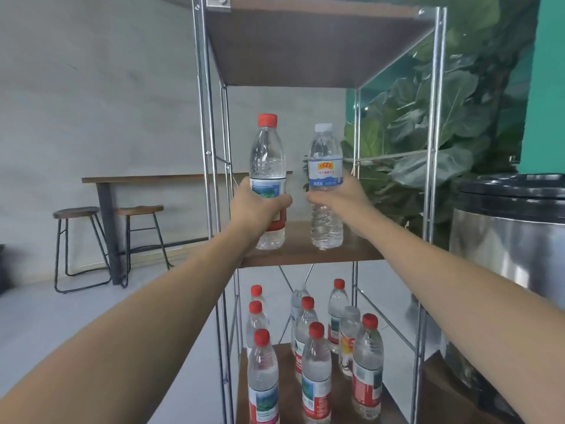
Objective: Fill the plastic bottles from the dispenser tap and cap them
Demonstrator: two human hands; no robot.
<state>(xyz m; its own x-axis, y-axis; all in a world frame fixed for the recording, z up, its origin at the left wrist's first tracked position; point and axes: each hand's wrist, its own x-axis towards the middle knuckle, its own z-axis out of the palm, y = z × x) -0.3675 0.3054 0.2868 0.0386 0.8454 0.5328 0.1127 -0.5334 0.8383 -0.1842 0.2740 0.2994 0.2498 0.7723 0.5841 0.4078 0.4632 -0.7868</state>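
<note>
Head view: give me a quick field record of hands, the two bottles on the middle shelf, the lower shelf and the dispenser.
left hand: grips the red-capped bottle round its label
right hand: grips the white-capped bottle round its lower label
bottle state: both upright and capped, bases at the middle shelf; contact unclear
lower shelf: cluster of capped bottles, mostly red caps
dispenser: steel tank with black lid right of the rack; tap not visible
</note>
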